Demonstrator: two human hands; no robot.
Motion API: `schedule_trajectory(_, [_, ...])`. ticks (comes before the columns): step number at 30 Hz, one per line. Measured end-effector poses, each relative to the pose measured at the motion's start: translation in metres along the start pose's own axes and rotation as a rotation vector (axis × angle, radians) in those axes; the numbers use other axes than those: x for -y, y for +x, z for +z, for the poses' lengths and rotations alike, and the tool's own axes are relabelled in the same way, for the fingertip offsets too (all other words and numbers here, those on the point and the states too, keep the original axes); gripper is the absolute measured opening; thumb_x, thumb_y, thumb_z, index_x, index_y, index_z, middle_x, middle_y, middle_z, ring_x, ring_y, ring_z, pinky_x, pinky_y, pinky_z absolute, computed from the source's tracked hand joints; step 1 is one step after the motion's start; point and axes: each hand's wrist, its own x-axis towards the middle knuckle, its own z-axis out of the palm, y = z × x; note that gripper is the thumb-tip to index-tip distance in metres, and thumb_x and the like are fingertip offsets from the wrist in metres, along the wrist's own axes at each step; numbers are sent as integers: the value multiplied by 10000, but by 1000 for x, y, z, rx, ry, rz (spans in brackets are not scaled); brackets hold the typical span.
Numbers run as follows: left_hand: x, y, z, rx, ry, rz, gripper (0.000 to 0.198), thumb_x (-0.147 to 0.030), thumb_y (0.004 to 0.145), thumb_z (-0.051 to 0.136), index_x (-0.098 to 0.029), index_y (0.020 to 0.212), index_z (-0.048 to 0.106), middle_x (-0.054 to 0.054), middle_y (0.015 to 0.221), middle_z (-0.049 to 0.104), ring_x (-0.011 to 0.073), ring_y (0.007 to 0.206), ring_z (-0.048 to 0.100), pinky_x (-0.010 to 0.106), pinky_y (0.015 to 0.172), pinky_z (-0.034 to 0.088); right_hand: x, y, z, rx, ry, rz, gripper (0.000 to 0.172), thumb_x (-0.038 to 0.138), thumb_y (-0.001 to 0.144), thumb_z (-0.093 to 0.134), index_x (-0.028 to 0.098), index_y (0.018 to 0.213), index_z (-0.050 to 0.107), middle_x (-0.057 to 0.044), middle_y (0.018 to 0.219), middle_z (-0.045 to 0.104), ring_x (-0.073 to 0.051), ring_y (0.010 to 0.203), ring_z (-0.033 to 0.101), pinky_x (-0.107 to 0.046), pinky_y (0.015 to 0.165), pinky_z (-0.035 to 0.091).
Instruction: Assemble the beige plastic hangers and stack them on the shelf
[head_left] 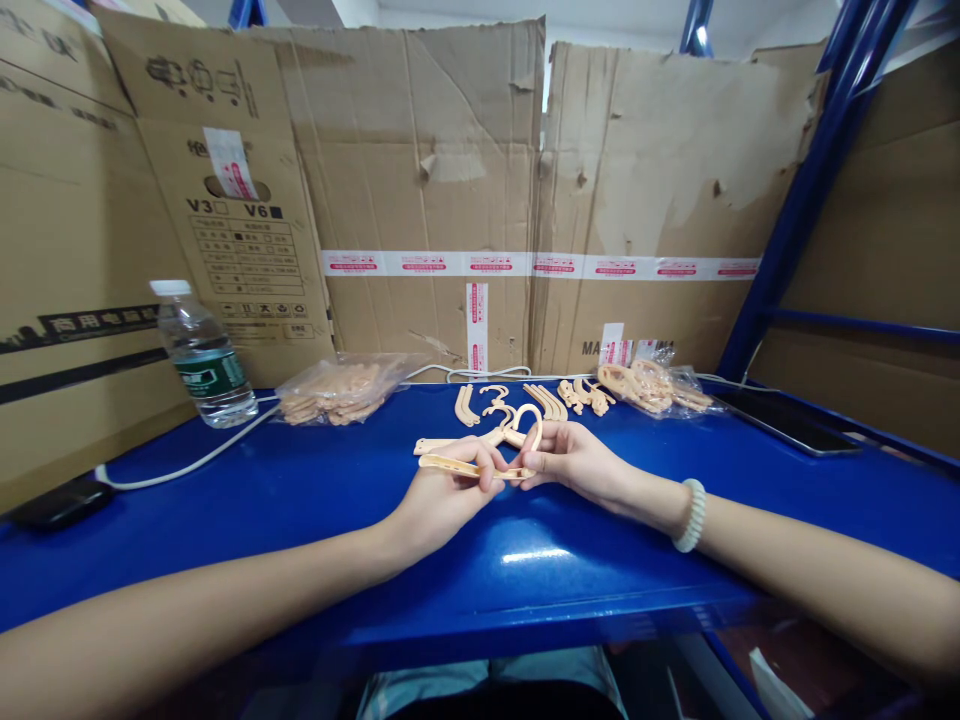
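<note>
Near the middle of the blue table, my left hand [439,505] is closed around a beige plastic hanger arm [444,464], which points out to the left. My right hand [581,465] pinches a beige hanger hook [533,412], its curve standing upright. Hook and arm meet between my fingertips; the joint is partly hidden, so I cannot tell whether they are locked together. Just behind my hands lies a beige hanger [429,446], partly covered by them. Farther back are loose curved hanger arms [466,405], more arms [547,402], loose hooks [495,396] and small hanger parts [589,396].
A clear bag of beige parts [337,392] lies back left, another bag [649,387] back right. A water bottle [206,370], white cable [180,470] and black device [60,504] are on the left. A dark tablet [787,420] lies right. Cardboard [420,180] walls the back.
</note>
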Motion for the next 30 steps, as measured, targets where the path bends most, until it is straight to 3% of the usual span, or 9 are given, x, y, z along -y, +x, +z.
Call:
schedule_trajectory(12, [1, 1, 2, -19, -104, -91, 240, -192, 713, 659, -173, 554, 480, 37, 731, 625, 197, 806, 631, 306, 736, 489, 1, -1, 8, -84, -91, -124, 372, 360, 592, 834, 159, 673, 531, -1, 661, 661, -136, 584, 648, -263, 574, 543])
schedule_trajectory(20, [-2, 2, 3, -12, -99, -94, 241, -219, 711, 684, -163, 575, 493, 2, 682, 578, 166, 743, 620, 271, 682, 488, 1, 0, 9, -91, -92, -112, 373, 372, 594, 829, 162, 677, 532, 3, 662, 646, -138, 605, 637, -268, 589, 530])
schedule_trajectory(23, [0, 1, 2, -119, -95, -175, 179, -246, 693, 715, -163, 713, 558, 3, 754, 606, 184, 825, 632, 306, 772, 497, 3, 0, 10, -105, -116, -140, 328, 354, 615, 819, 148, 679, 573, 2, 694, 642, -112, 628, 606, -241, 605, 511])
schedule_trajectory(27, [3, 1, -1, -228, -224, -258, 428, -244, 661, 749, -173, 1030, 543, 19, 882, 657, 196, 898, 652, 340, 850, 505, 3, 0, 9, -100, -159, -157, 283, 369, 662, 787, 145, 730, 627, 12, 699, 623, -84, 562, 553, -224, 546, 479])
schedule_trajectory(30, [5, 2, -2, -240, -270, -316, 515, -221, 664, 750, -174, 1106, 492, 22, 889, 671, 199, 916, 662, 341, 854, 517, 0, 0, 6, -64, -187, -158, 277, 374, 681, 773, 141, 755, 644, 0, 707, 635, -94, 542, 567, -251, 560, 496])
